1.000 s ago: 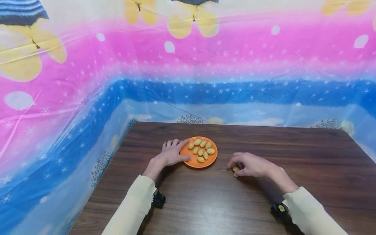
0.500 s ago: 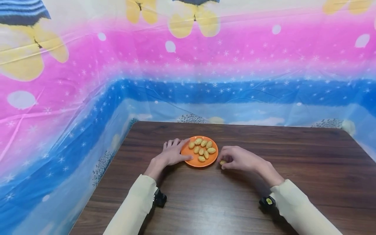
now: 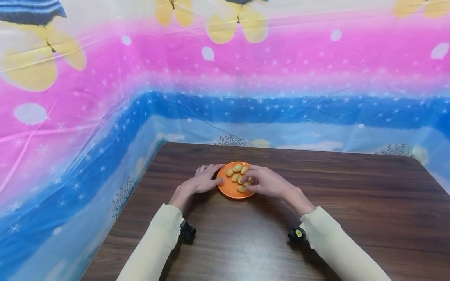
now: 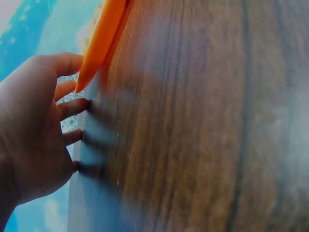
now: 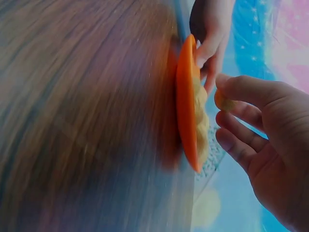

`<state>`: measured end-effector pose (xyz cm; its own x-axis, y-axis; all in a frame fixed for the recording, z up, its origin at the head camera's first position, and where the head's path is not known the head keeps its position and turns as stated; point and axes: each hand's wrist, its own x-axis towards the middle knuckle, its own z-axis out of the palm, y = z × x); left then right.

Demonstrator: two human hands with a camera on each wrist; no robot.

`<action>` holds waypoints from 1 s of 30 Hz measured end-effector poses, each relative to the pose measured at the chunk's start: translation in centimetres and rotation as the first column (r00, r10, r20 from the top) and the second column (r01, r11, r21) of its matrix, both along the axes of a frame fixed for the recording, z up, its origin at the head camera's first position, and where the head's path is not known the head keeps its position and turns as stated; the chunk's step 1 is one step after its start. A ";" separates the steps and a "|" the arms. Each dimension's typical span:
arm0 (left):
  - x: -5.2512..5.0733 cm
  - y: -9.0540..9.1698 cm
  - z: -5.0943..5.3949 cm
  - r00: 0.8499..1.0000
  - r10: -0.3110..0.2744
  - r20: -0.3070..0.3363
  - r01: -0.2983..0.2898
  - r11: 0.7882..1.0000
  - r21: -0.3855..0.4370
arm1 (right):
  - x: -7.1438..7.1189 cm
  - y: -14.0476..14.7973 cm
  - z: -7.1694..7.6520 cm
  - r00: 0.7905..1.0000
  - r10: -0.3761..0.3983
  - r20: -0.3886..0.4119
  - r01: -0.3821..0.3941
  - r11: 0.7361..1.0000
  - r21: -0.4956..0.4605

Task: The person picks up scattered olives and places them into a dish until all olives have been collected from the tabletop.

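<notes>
An orange plate (image 3: 227, 190) sits on the table with several small yellow oval fruits (image 3: 238, 168) on it, their exact kind unclear. My left hand (image 3: 199, 182) is at the plate's left edge, thumb at the rim and fingers extended, as the left wrist view also shows beside the plate's rim (image 4: 99, 50). Over the right part of the plate, my right hand (image 3: 268, 182) pinches one yellow oval fruit (image 5: 224, 100) between thumb and fingers, above the others. That hand hides some of the fruits in the head view.
The dark wood-grain table (image 3: 246, 238) extends round the plate on all sides. Behind and to the left, a patterned pink and blue cloth (image 3: 225, 111) meets the table's edges. Each wrist carries a small black camera (image 3: 187, 232).
My right hand has moved left from the bare table to above the plate, carrying the pinched yellow fruit. My left hand has stayed at the plate's left rim.
</notes>
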<state>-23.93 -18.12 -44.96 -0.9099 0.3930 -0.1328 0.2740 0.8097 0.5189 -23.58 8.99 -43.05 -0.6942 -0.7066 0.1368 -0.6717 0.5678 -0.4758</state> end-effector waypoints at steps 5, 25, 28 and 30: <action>-0.3 -0.3 -0.2 1.000 -0.007 0.001 0.007 1.000 -0.001 | -0.7 -1.8 -0.2 1.000 0.022 -0.009 -0.022 1.000 0.000; -0.6 0.4 -0.3 1.000 -0.029 0.002 0.029 1.000 -0.006 | -2.1 -4.0 -1.8 0.983 0.115 -0.142 -0.100 0.989 0.107; -0.4 0.2 -0.4 1.000 -0.021 0.006 0.021 1.000 -0.010 | -1.9 -3.6 -1.6 0.987 0.109 -0.122 -0.098 0.991 0.089; -0.3 0.1 -0.4 1.000 -0.015 0.010 0.015 1.000 -0.015 | -1.7 -3.0 -1.4 0.991 0.087 -0.106 -0.079 0.994 0.073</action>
